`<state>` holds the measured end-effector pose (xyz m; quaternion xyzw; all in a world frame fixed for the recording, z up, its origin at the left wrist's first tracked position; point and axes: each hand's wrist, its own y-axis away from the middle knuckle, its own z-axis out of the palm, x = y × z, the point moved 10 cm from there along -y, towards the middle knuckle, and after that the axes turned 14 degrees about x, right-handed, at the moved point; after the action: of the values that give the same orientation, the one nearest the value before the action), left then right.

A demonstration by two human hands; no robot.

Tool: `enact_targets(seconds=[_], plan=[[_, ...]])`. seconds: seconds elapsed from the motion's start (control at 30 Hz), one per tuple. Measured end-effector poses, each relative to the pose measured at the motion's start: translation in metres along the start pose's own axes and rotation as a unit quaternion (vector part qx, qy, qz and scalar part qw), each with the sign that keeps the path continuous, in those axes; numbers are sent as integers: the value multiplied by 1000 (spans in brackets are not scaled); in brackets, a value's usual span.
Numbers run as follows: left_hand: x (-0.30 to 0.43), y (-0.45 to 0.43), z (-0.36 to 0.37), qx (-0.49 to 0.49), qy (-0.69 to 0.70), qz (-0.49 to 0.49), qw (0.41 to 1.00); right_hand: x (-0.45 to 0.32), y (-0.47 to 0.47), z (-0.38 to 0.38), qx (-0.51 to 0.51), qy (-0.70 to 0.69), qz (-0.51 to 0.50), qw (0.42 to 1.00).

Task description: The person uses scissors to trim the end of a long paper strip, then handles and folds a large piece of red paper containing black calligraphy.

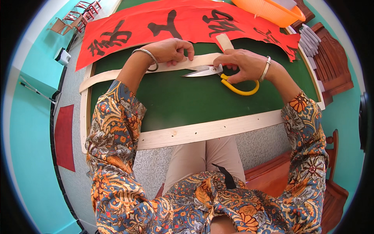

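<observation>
A long cream strip, perhaps cloth or paper, runs across the green tabletop. Its left end hangs over the table's pale wooden border. My left hand has its fingers curled on the strip and pinches it around the middle. Yellow-handled scissors are in my right hand, with the thumb at the handle loop. Their blades point left along the strip's lower edge, slightly parted. My right fingertips also touch the strip. Beyond them, a short cream piece sticks up over red paper bearing large black brushwork.
An orange plastic basket stands at the far right of the table. Carved wooden furniture with grey folded items flanks the right side. A wooden bench is close to my legs. Chairs and a red mat are at left.
</observation>
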<state>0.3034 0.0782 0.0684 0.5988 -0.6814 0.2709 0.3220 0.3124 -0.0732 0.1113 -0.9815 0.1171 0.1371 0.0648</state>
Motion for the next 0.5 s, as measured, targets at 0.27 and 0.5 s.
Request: enact_targets(seconds=[0.27, 0.5], plan=[[5, 1, 5, 4, 18, -19, 1000, -4, -4, 1, 1, 25, -22, 999], [8, -3, 3, 7, 12, 9, 1000, -7, -2, 0, -6, 18, 3, 1000]])
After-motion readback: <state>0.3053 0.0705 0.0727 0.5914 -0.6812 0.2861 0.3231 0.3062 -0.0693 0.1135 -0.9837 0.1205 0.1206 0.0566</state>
